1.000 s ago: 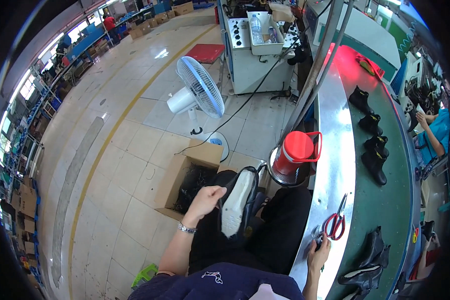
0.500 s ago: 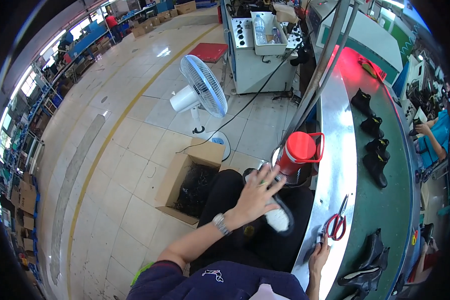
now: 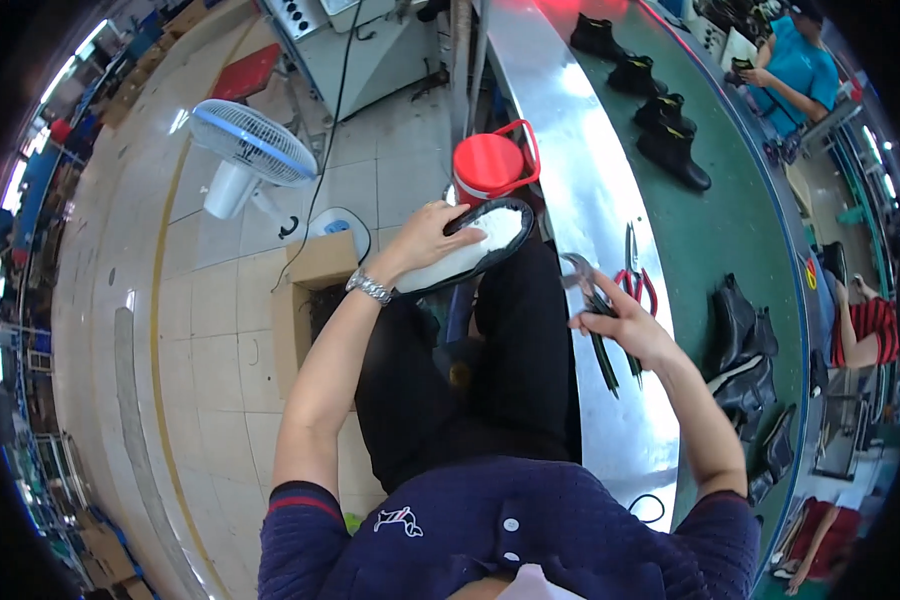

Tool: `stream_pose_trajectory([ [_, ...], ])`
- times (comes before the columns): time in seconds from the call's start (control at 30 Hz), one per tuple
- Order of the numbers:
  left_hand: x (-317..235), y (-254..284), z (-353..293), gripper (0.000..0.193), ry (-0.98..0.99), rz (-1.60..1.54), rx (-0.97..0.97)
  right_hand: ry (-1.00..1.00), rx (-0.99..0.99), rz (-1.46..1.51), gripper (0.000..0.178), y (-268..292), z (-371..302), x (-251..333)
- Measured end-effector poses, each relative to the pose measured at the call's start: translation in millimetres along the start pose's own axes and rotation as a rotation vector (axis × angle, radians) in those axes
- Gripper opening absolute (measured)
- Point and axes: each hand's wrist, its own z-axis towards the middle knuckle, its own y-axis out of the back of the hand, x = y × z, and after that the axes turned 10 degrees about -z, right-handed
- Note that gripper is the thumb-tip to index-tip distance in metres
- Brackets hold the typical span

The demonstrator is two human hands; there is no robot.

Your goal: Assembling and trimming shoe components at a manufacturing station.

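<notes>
- From my end of the head camera, I have the left grip (image 3: 432,240) pinching a black shoe (image 3: 500,228), with the thumb across its pale sole and the fingers behind the edge
- The shoe is held above the knees, sole facing up at me, its wide end beside the red jug (image 3: 487,165) (I can't tell whether the two touch)
- My right grip (image 3: 635,325) is closed around the pliers (image 3: 601,360), their metal head pointing away from the body and their dark handles slanting over the metal desk (image 3: 620,440)
- Just beside the pliers, red-handled scissors (image 3: 632,265) lie on the desk
- Past the desk, more black boots (image 3: 673,155) stand or lie on the green belt (image 3: 685,235)
- Off to the left, I see a cardboard box (image 3: 320,260) on the floor, near a white fan (image 3: 255,140)
</notes>
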Motion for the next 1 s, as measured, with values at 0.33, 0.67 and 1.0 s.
stream_pose_trajectory([
  [0.33, -21, -22, 8, 0.037, 0.206, 0.195, -0.018, -0.032, 0.192, -0.258, 0.069, -4, 45, 51],
  [0.67, -31, 4, -17, 0.063, 0.452, -0.310, 0.184, 0.191, 0.230, -0.498, 0.071, -1, 92, 53],
  [1.0, -75, -32, -44, 0.104, 0.270, 0.197, -0.045, -0.068, 0.390, -0.495, 0.070, 0, 87, 88],
])
